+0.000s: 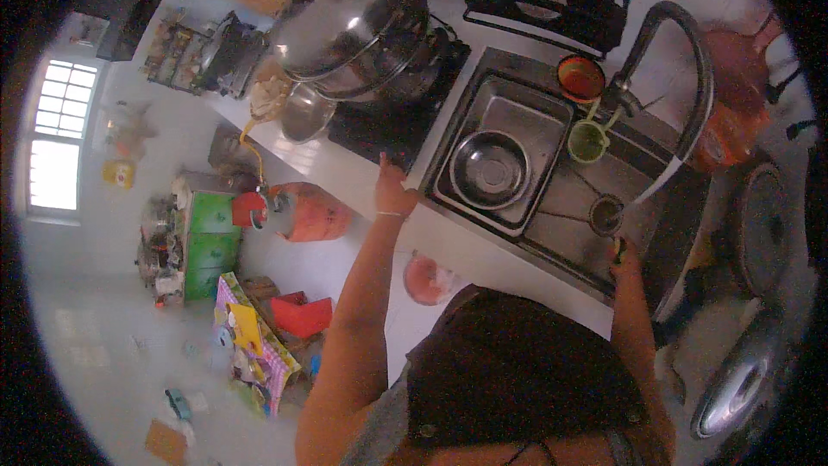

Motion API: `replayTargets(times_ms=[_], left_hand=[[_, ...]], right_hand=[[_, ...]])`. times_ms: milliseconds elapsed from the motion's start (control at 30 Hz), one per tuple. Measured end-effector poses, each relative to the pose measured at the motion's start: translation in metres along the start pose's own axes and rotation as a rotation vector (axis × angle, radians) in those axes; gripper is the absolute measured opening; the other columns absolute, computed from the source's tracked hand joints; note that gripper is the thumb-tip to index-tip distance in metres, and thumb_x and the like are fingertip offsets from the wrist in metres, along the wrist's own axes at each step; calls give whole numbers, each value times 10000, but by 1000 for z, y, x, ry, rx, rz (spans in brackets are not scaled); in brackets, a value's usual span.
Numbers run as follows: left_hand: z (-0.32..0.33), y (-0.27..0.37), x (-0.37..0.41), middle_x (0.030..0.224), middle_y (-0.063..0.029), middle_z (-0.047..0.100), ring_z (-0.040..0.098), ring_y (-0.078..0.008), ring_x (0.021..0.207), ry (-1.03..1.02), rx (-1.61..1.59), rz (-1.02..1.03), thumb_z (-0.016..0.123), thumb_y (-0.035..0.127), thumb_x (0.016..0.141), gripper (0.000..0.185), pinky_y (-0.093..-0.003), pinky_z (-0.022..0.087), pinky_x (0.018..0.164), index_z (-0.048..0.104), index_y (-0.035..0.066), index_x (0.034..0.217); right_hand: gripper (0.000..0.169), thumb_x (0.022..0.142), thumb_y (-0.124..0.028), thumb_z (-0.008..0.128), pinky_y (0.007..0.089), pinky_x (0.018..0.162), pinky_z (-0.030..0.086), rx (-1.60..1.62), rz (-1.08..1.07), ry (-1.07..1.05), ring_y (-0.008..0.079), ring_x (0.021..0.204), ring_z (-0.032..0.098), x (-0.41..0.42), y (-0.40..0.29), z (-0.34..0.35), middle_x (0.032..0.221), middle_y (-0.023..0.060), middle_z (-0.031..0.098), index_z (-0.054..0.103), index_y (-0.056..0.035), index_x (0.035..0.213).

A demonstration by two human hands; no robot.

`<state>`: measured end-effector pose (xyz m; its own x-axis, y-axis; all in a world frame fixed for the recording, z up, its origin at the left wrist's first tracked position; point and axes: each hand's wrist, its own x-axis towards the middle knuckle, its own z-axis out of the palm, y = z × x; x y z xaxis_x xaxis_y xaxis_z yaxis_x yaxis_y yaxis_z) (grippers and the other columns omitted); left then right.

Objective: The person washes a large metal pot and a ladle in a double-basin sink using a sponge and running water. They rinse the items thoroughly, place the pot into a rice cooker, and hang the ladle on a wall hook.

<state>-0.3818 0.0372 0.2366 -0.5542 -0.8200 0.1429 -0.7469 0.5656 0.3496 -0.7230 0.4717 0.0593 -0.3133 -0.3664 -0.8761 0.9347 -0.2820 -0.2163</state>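
Observation:
My left hand (394, 189) reaches to the front edge of a black cooktop (369, 126), index finger extended and nothing seen in it. A large lidded steel pot (343, 26) stands on the cooktop. My right hand (625, 262) is low in the right sink basin, near the drain (607, 213); a small dark and yellow-green thing shows at its fingers, too blurred to name. From the arched faucet (695, 45) a pale stream or spout end slants down towards this hand. A steel bowl (490, 169) lies in the left basin (517, 94).
A green strainer or cup (587, 141) and an orange-rimmed bowl (580, 77) sit by the faucet. Behind the sink stands a black rack (543, 13). A steel bowl (307, 111) is left of the cooktop. An orange bucket (314, 212) and a red basin (428, 279) are below the counter.

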Motion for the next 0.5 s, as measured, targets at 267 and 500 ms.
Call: replayTargets(times_ms=[267,500], left_hand=[[-19,-107,50,1296,-274,345,354,-335,1223,-108,305,-188,575,56,638,265,-365,412,908,549,2,896],[-16,-181,112,1406,-219,174,423,-288,1179,-452,578,-134,494,101,749,404,-346,401,943,514,-17,1135]], right_hand=[[270,800,-309,588,284,412,432,-21,-155,164,209,556,523,-13,20,2,695,87,543,508,-65,883],[285,823,-334,553,330,474,462,-80,-112,188,236,610,550,19,4,-35,737,104,583,549,-59,900]])
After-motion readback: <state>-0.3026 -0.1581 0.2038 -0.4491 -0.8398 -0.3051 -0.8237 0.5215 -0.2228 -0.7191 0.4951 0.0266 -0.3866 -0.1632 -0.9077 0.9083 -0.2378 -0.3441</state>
